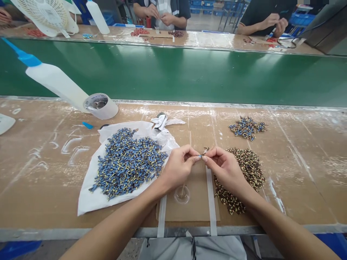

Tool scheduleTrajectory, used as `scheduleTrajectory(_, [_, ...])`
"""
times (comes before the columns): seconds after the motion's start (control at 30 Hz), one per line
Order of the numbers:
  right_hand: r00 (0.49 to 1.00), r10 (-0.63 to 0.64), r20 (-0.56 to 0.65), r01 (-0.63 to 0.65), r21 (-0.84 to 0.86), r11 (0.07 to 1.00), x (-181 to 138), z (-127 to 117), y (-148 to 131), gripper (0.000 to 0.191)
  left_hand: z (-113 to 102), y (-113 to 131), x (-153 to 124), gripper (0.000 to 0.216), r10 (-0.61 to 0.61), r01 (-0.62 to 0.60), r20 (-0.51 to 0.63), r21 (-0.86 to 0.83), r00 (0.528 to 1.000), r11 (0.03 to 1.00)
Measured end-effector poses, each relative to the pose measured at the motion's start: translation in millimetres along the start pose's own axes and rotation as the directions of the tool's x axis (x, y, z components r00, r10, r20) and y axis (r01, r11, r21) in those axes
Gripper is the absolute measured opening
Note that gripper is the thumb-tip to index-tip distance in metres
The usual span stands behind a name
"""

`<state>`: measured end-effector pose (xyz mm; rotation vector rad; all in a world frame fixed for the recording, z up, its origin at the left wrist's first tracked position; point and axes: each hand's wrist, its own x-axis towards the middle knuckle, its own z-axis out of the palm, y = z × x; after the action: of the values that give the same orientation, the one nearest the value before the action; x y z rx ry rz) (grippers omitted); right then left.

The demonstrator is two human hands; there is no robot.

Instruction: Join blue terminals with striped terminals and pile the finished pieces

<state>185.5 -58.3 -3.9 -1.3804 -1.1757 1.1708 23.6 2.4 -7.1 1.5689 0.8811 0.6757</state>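
My left hand [180, 164] pinches a small blue piece [200, 156] between thumb and fingertips. Its fingers nearly meet those of my right hand [226, 168], which is closed in a pinch on a tiny brown piece at the blue one's end, mostly hidden by the fingertips. Left of my hands, a heap of small blue, yellow-tipped pieces [127, 162] lies on a white sheet [89, 204]. Partly under my right hand spreads a heap of brown-and-cream pieces [251, 168]. Below my left hand is a small clear cup [182, 195] with a thin stick in it.
A smaller pile of mixed blue and brown pieces [246, 128] lies at the back right. At the back left, a white squeeze bottle [58, 83] leans by a tape roll [108, 110]. Beyond the green belt [173, 74], other people work at a facing bench with a fan [51, 16].
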Motion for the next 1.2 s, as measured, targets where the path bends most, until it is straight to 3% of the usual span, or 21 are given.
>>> scheduleTrajectory(0.17, [0.993,-0.120,0.019,0.121,-0.143,0.982,-0.5,0.1,5.2,0.011,-1.6,0.7,-0.6,0.009,-0.050,0.051,0.044,-0.008,0.998,0.999])
scheduleTrajectory(0.4, [0.980,-0.189,0.070,0.201,-0.362,0.910,-0.6,-3.5,7.9,0.012,-3.2,-2.6,0.7,0.009,-0.079,0.077,0.093,0.019,0.993,0.997])
scheduleTrajectory(0.53, [0.984,-0.158,0.076,0.173,-0.260,0.950,0.8,-5.1,7.0,0.012,-6.6,-2.0,3.8,0.011,-0.095,0.112,0.167,-0.095,0.981,0.989])
scheduleTrajectory(0.7, [0.994,-0.103,0.025,0.104,-0.045,0.994,2.3,-4.0,1.6,0.009,-5.1,3.3,4.2,0.014,-0.058,0.082,0.112,-0.225,0.992,0.971])
scheduleTrajectory(0.87, [0.994,-0.113,-0.005,0.113,-0.062,0.992,1.1,-4.1,-2.3,0.009,-5.3,7.6,3.6,0.015,-0.043,0.081,0.149,-0.260,0.988,0.962])
scheduleTrajectory(1.07, [0.993,-0.120,-0.002,0.120,-0.084,0.989,0.6,-5.8,-2.0,0.011,-9.2,7.9,3.2,0.015,-0.032,0.065,0.189,-0.172,0.981,0.983])
scheduleTrajectory(1.2, [0.985,-0.175,0.003,0.172,-0.174,0.970,0.6,-8.5,-1.8,0.010,-12.1,6.1,3.9,0.021,0.035,-0.044,0.241,0.034,0.970,0.998])
